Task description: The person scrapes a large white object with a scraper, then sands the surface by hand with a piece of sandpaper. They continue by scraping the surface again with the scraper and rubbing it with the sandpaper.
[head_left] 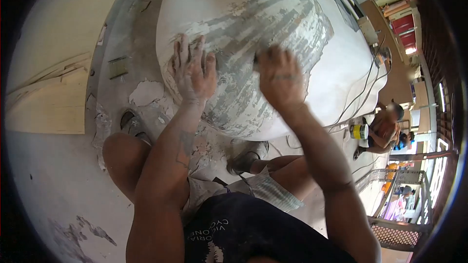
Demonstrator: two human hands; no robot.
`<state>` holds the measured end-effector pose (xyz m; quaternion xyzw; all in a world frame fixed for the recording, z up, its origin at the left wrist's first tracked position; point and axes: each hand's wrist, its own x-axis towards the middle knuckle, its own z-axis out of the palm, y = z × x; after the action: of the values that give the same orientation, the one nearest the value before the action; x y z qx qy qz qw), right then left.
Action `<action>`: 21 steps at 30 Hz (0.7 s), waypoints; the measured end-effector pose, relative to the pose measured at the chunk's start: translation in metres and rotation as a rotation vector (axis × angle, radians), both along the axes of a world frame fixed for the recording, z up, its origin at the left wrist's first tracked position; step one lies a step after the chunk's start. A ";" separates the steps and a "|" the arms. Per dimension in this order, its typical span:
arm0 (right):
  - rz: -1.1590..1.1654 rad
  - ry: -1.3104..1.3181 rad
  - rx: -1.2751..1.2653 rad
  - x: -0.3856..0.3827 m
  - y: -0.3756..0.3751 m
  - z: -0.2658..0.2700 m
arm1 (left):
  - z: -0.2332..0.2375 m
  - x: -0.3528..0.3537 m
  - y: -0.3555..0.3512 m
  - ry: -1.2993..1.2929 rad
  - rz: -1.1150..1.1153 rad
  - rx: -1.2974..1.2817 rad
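Note:
A large white rounded form [326,87] fills the middle of the view, its near face covered by a patchy grey and white streaked area [243,87] with a ragged edge. My left hand [194,73], dusty and with fingers spread, lies flat on the left side of this patch. Over the middle of the patch is my right hand [281,75], slightly blurred, with its fingers curled. A small dark edge shows beside its fingers, but what it holds is mostly hidden.
Pale flakes and a broken white piece [146,92] lie on the floor by my feet. Pale sheets [53,102] stand at left. Cables [363,90] run over the form's right side. A person [385,129] sits at right near a yellow-banded bucket [359,131].

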<state>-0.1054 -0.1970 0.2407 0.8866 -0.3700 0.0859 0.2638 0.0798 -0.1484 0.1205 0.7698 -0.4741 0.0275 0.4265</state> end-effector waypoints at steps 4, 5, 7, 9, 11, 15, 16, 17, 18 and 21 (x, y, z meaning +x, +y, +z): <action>-0.042 0.024 0.367 0.022 0.062 -0.010 | 0.001 0.001 -0.003 0.017 0.004 0.016; -0.019 0.019 0.454 0.024 0.060 -0.003 | 0.001 0.001 -0.004 0.037 0.004 0.026; 0.020 0.001 0.631 0.026 0.044 0.016 | 0.022 0.020 0.002 0.224 -0.157 0.138; -0.010 -0.032 0.476 0.044 0.014 0.034 | 0.058 0.037 0.014 0.335 -0.208 0.204; -0.066 -0.016 0.385 0.057 0.000 0.032 | 0.100 0.049 0.036 0.381 -0.146 0.236; -0.115 0.171 0.421 0.089 0.037 0.007 | 0.146 0.086 0.078 0.332 -0.098 -0.143; -0.073 0.151 0.502 0.096 0.047 0.016 | 0.151 0.095 0.087 0.306 -0.066 -0.237; -0.060 0.150 0.502 0.103 0.045 0.019 | 0.155 0.103 0.096 0.276 -0.033 -0.324; -0.056 0.144 0.508 0.107 0.039 0.023 | 0.160 0.108 0.103 0.306 -0.032 -0.363; -0.044 -0.042 0.492 0.117 0.002 0.026 | 0.170 0.115 0.114 0.377 -0.042 -0.459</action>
<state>0.0113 -0.1949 0.2662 0.9140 -0.4043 0.0056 0.0340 0.1944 -0.0343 0.2906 0.6348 -0.3837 -0.0186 0.6704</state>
